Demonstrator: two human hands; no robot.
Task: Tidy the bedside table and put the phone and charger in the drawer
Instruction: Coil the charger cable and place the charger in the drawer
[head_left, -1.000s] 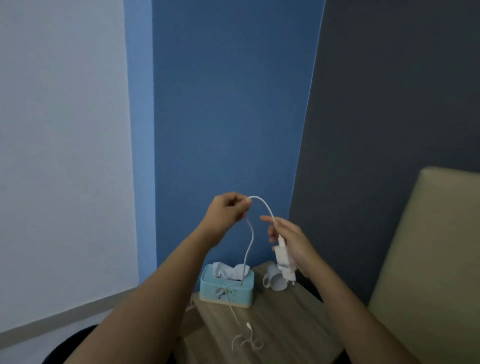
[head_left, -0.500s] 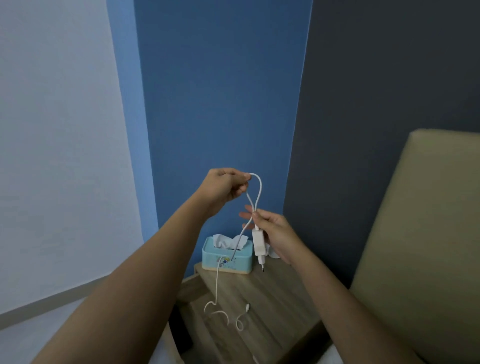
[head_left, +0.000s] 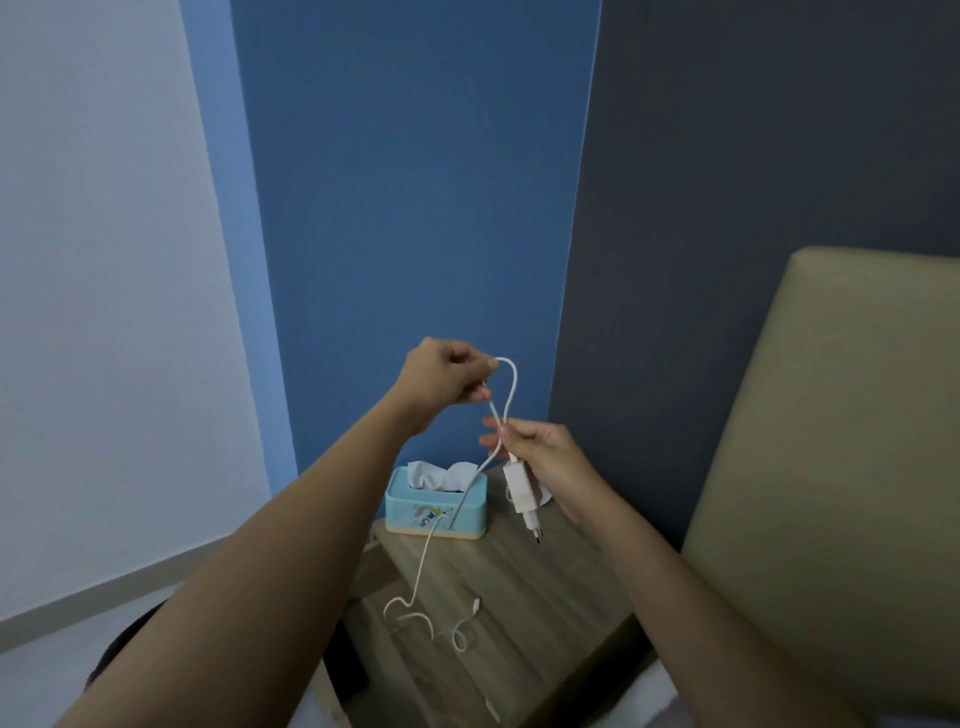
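A white charger plug (head_left: 521, 488) hangs from my right hand (head_left: 540, 451), prongs pointing down, held up above the wooden bedside table (head_left: 519, 639). Its white cable (head_left: 511, 387) loops upward into my left hand (head_left: 441, 382), which pinches the top of the loop. From there the cable drops in front of the tissue box and ends in loose curls (head_left: 431, 621) on the table top, with the connector lying free. Both hands are raised in front of the blue wall. No phone is in view. A drawer cannot be made out.
A light blue tissue box (head_left: 436, 506) with white tissue sticking out stands at the table's back edge. A white cup (head_left: 544, 498) is mostly hidden behind the plug. A beige padded headboard (head_left: 831, 467) rises at the right. Something dark (head_left: 119, 652) sits low at the left.
My hands have drawn together, narrowing the cable loop from a wide arch to a tight one. The view has tilted down, showing more of the table and the cable's curled end.
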